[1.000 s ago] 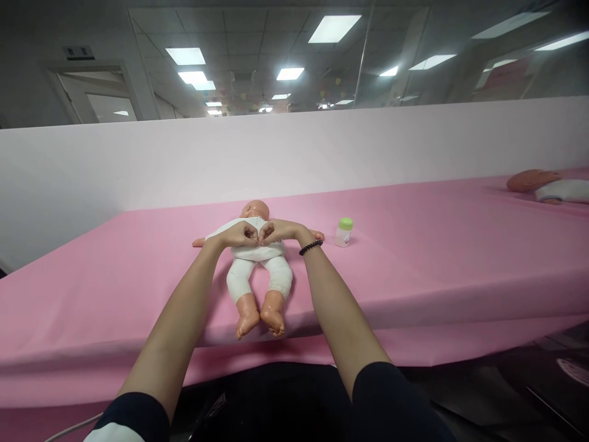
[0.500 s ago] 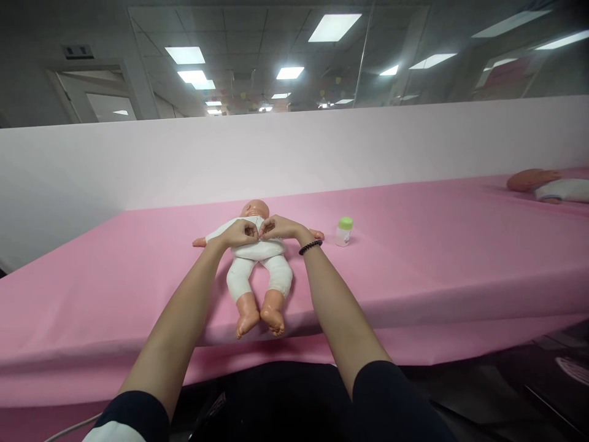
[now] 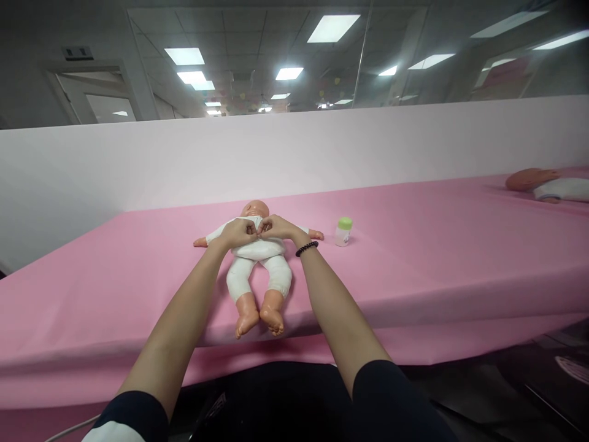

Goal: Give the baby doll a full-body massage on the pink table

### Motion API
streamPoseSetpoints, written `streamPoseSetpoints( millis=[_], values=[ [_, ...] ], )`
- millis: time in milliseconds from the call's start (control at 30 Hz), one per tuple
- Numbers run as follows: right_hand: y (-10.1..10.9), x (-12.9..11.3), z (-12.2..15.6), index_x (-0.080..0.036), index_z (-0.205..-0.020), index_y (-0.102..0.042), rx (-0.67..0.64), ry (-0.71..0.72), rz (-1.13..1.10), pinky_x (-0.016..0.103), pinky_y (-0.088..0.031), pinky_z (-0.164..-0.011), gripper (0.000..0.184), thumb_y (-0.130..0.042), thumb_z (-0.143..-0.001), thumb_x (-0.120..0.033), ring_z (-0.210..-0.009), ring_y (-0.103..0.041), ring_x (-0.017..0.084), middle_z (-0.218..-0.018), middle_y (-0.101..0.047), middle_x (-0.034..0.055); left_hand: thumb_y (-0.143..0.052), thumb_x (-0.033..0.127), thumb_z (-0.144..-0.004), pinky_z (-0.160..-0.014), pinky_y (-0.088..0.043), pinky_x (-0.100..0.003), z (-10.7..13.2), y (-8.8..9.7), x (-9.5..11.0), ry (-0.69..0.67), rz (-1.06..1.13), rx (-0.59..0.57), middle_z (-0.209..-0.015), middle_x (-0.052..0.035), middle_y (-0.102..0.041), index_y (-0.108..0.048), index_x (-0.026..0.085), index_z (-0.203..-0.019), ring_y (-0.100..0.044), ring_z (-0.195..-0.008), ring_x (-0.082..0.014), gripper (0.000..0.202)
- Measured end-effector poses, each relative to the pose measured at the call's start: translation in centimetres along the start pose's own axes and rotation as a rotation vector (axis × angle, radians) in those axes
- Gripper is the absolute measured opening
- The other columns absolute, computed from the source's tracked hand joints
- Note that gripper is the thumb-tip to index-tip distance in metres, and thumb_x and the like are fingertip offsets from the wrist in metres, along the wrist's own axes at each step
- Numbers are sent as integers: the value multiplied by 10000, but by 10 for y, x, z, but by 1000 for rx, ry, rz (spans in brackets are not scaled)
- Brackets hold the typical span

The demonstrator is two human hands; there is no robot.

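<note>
While a baby doll (image 3: 246,267) lies face up on a pink-covered tabletop (image 3: 437,245), its head toward a white partition (image 3: 294,153) and its bare feet near the front edge, a person in dark sleeves leans both arms over it; the left hand (image 3: 238,232) and the right hand (image 3: 278,227) meet at the doll's chest, their fingertips nearly touching; the fingers of each are curled and closed in a pinch on the front of its white top (image 3: 260,248), though any fastening between them is too small to make out. White leggings (image 3: 278,273) cover the doll's legs down to the ankles; its arms stretch out to either side, the hands resting on the pink cover. A dark beaded bracelet (image 3: 307,248) circles the person's right wrist; just beyond the doll's hand on that side, a small clear bottle (image 3: 343,236) with a green lid (image 3: 345,223) stands upright. Well apart at far right, a second doll (image 3: 564,188) in white lies near the partition, partly out of view; above, glass panels (image 3: 257,37) show lit ceiling lights.
</note>
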State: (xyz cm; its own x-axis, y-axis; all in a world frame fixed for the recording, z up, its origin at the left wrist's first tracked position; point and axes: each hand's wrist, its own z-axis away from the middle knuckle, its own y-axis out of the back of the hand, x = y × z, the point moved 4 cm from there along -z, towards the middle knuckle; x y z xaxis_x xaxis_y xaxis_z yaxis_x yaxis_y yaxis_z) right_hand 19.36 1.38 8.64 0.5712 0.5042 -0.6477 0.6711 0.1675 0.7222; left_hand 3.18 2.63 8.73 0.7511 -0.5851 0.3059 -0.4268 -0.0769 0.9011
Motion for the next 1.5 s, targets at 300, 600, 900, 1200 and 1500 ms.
streamPoseSetpoints(
  millis=[300, 600, 900, 1200, 1500],
  values=[
    [-5, 11, -10, -143, -787, -729, 97, 19, 12, 249, -484, -757, 109, -642, -724, -131, -805, -640, 154, -810, -730, 17, -618, 324, -822, -625, -395, -327, -1, -2, 2, 45, -58, 21, -790, -10, -725, -673, 231, -740, -658, -771, -212, 136],
    [-12, 28, -22, -170, -806, -742, 205, 13, 134, 234, -441, -718, 82, -676, -799, -121, -806, -659, 144, -850, -758, 14, -630, 263, -872, -743, -480, -318, -8, -6, -3, 148, -154, 149, -958, -47, -794, -771, 222, -872, -717, -943, -251, 147],
    [-9, 26, -22, -194, -834, -722, 336, 6, 222, 264, -421, -720, 62, -665, -854, -179, -834, -663, 174, -899, -768, 21, -615, 275, -906, -843, -536, -341, -11, -9, -4, 121, -181, 150, -1087, -95, -781, -785, 201, -969, -715, -1059, -286, 196],
    [-19, 20, -24, -190, -880, -731, 304, -44, 327, 276, -415, -717, 146, -599, -944, -180, -847, -658, 201, -931, -764, 64, -517, 294, -977, -950, -535, -373, -11, -13, 0, 105, -262, 142, -1188, -126, -744, -796, 188, -1110, -676, -1133, -299, 326],
    [-16, 29, -34, -179, -1010, -722, 421, -51, 303, 296, -469, -845, 161, -567, -968, -179, -1014, -683, 232, -1093, -767, 88, -481, 232, -979, -983, -511, -388, -22, -11, -6, 137, -302, 199, -1249, -169, -713, -771, 143, -1160, -635, -1189, -325, 353]
  ],
)
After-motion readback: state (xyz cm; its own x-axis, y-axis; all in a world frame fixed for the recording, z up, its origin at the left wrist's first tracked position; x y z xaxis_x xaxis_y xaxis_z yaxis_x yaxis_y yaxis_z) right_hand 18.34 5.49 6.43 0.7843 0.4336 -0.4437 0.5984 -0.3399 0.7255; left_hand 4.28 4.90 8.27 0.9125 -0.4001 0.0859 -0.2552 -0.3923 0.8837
